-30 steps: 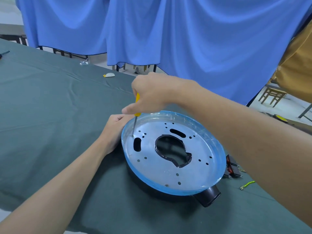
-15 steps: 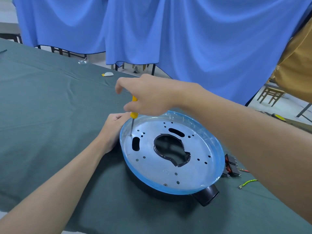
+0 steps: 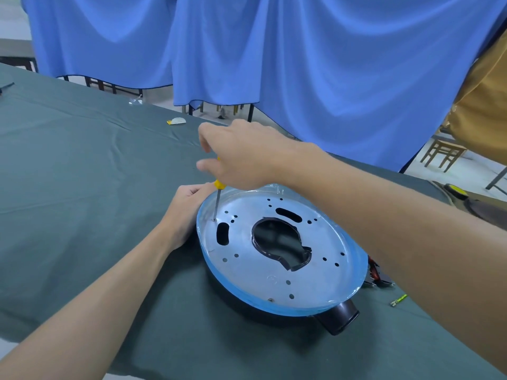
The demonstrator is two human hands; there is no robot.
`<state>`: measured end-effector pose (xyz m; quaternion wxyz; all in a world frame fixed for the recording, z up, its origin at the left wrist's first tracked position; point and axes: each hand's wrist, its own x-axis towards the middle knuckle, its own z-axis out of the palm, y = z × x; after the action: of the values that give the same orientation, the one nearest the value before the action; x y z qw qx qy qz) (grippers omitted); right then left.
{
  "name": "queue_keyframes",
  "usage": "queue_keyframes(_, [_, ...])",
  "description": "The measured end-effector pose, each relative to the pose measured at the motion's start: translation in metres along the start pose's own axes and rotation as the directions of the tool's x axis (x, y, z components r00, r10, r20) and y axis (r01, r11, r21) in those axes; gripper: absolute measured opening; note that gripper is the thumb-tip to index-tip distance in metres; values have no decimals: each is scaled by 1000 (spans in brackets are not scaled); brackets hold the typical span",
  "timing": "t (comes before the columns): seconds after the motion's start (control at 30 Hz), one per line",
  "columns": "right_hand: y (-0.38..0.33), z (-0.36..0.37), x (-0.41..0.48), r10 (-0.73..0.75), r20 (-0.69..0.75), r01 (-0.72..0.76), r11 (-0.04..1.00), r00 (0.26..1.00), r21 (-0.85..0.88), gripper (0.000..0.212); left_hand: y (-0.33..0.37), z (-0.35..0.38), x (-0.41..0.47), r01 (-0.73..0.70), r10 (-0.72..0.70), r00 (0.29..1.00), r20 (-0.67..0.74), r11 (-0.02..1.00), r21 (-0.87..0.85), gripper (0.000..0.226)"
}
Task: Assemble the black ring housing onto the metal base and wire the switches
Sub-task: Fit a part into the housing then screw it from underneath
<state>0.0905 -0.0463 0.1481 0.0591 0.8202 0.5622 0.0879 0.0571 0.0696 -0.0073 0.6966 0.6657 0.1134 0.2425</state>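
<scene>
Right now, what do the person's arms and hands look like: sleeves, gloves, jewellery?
Both the left forearm and the right forearm are bare to the frame edge; no sleeve shows. The left hand and right hand wear no gloves, rings, watch or bracelet.

Round metal base (image 3: 274, 281) is laid flat on top of black ring housing (image 3: 338, 318), slightly tilted toward the camera. The plate is shiny, punched with small holes and two oblong slots, with a large irregular centre cutout; its rim is covered in blue film. The housing is seen below the rim and through the cutout, a round stub sticking out at front right. The left edge is gripped by left hand (image 3: 186, 212). Screwdriver (image 3: 216, 204), held by right hand (image 3: 247, 157), is set upright in a hole near the left rim. Red-black switches (image 3: 377, 275) lie just right of the base.
</scene>
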Motion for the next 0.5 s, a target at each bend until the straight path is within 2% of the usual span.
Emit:
queue_keyframes(0.07, [3,-9,-1,16,125,-24,998,992,63,47,1,0,0,-4,4,1000,-5,1000,2,46])
queue_keyframes(0.1, [4,-12,-1,-6,166,-10,995,986,95,44,1,0,0,-7,7,1000,-2,1000,2,45])
queue_keyframes(0.2, [4,-9,0,-77,78,70,993,994,94,21,0,0,1,2,-2,1000,9,1000,-1,48])
queue_keyframes(0.27, [3,-3,1,-48,10,47,997,999,56,20,0,-1,1,10,-10,1000,11,1000,-4,48])
queue_keyframes(0.33, [5,-3,1,2,39,-4,998,999,56,27,-1,-2,1,13,-13,1000,12,1000,-6,48])
queue_keyframes(0.4, [8,-11,-2,22,139,-39,992,990,123,36,-1,-2,1,13,-13,1000,3,1000,-2,48])
queue_keyframes(0.43, [8,-14,-3,6,165,-31,988,986,150,37,-1,-2,1,11,-11,1000,4,1000,-5,48])
queue_keyframes(0.5, [8,-11,-2,-56,112,37,987,992,157,24,0,-1,1,13,-13,1000,16,1000,-16,50])
